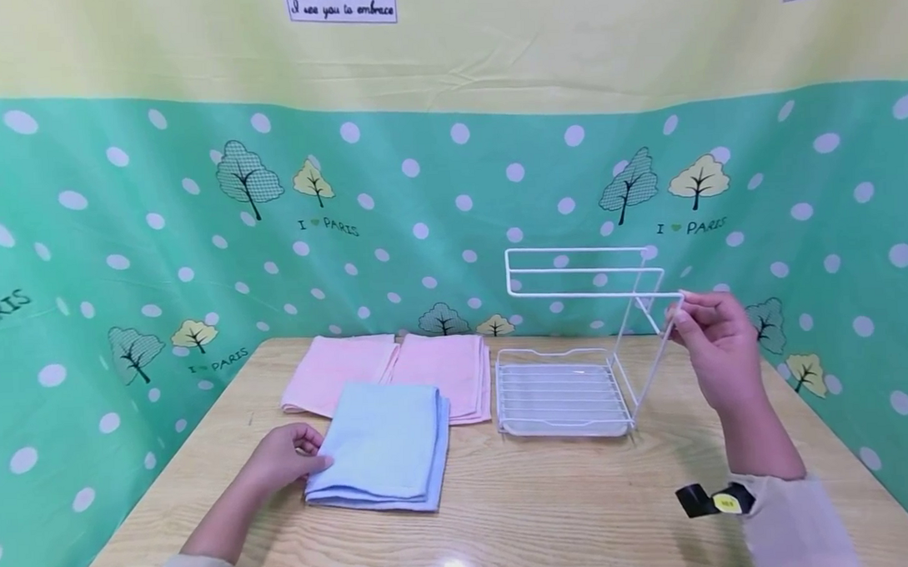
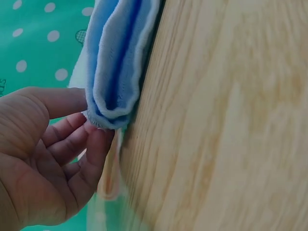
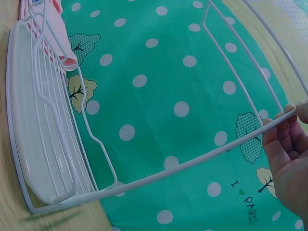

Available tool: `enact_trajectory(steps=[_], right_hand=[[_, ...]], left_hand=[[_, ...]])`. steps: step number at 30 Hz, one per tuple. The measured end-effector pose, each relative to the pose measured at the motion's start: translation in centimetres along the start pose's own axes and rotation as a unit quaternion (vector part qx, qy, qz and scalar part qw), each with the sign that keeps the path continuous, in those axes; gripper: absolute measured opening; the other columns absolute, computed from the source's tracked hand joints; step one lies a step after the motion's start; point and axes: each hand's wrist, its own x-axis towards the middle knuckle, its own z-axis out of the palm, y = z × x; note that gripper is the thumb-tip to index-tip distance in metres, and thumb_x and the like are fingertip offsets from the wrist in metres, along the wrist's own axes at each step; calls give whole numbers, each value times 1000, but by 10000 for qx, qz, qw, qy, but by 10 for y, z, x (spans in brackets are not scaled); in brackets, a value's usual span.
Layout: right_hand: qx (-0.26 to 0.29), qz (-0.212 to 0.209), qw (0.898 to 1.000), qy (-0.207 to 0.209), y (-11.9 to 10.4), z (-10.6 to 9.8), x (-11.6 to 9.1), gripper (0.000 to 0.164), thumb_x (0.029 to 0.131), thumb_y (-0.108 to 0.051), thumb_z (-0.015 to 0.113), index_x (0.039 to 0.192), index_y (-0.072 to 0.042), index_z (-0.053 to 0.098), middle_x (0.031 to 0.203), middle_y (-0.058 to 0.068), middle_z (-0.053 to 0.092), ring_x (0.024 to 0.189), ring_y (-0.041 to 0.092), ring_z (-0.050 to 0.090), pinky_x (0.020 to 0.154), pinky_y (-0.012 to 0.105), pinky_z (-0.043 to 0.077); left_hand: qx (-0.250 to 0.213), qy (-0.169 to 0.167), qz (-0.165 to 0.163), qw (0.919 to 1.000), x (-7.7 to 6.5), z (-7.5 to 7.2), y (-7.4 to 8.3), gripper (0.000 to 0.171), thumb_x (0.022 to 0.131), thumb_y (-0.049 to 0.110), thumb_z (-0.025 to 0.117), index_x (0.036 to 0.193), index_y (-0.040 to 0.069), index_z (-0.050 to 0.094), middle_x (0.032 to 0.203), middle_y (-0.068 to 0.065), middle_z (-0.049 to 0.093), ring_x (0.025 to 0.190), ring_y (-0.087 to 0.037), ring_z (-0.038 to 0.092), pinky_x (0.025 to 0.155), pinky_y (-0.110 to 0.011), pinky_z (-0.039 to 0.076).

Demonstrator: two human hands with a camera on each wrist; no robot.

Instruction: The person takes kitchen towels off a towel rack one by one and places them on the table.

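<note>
A folded blue towel (image 1: 380,440) lies at the front of the table, overlapping two folded pink towels. My left hand (image 1: 286,456) pinches its left edge, and the left wrist view shows the thumb on one side of the folded layers (image 2: 113,62) and fingertips on the other. To the right stands a white wire rack (image 1: 563,396), with a shallow tray in its base and an upper frame of bars. My right hand (image 1: 715,341) grips the upper corner of its slanted side post, also visible in the right wrist view along the white rod (image 3: 202,161).
Behind the blue towel, a left pink towel (image 1: 337,371) and a right pink towel (image 1: 442,376) lie side by side. The wooden table (image 1: 522,515) meets a green dotted curtain (image 1: 392,219) at the back and sides.
</note>
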Motion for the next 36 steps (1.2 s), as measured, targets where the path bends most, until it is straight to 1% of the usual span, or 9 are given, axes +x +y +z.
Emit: enact_trajectory(steps=[3,7,15,19,24,27,31,33,36], right_hand=[[-9,30,10000,29,0,2,-1,18,96,-1,58,114,0,58,99,9,63,91,15,64,80,20,54],[-28,59,9999,85,0,4,-2,18,96,0,58,114,-1,59,98,8,63,90,15,64,80,20,54],[114,26,9996,262,2,6,-1,20,94,3,59,115,3,60,99,10,64,91,16,63,80,22,55],[168,111,9992,359,4,6,-5,30,91,8,62,121,5,60,103,10,64,93,17,60,80,20,54],[-106,346,9982,475,8,4,-13,41,87,8,67,127,0,59,113,7,64,104,19,57,86,15,50],[-178,505,9962,693,11,3,-18,38,86,9,68,122,1,60,111,6,63,104,17,58,86,15,50],[-364,661,9931,893,16,-1,-27,28,86,10,67,113,6,61,102,7,62,95,14,60,81,15,52],[-465,731,9925,860,18,-4,-32,25,86,10,66,111,7,62,102,6,61,92,12,60,78,14,53],[-781,801,9914,676,22,-8,-38,24,88,8,65,111,7,62,103,3,60,91,10,58,75,12,52]], left_hand=[[110,-73,-70,9999,2,0,-3,29,78,9,82,94,0,59,84,-8,57,72,-20,53,55,-31,50],[47,-138,-73,9999,4,-2,-7,30,77,10,82,95,0,60,84,-8,58,72,-20,54,55,-32,50],[-610,-333,-192,9974,9,-6,-14,38,75,12,84,102,-3,61,90,-9,60,75,-20,58,60,-35,55],[-889,-395,-180,9951,10,-8,-16,47,75,13,85,111,-5,61,96,-11,61,80,-20,59,63,-36,57],[-1082,-347,-42,9935,7,-9,-19,51,78,11,82,120,-6,59,106,-12,64,88,-20,63,69,-33,58],[-1068,-240,165,9939,4,-8,-19,46,81,7,79,120,-7,59,108,-14,66,93,-21,64,73,-29,57],[-941,-55,413,9947,-1,-7,-18,40,83,6,76,119,-5,62,108,-12,67,99,-23,63,77,-22,54],[-986,-2,569,9935,-3,-7,-16,40,84,7,76,119,-5,62,110,-14,67,102,-24,62,79,-21,53],[-1308,73,856,9877,-6,-7,-15,41,84,5,75,121,-5,61,115,-18,64,103,-21,62,82,-21,53]])
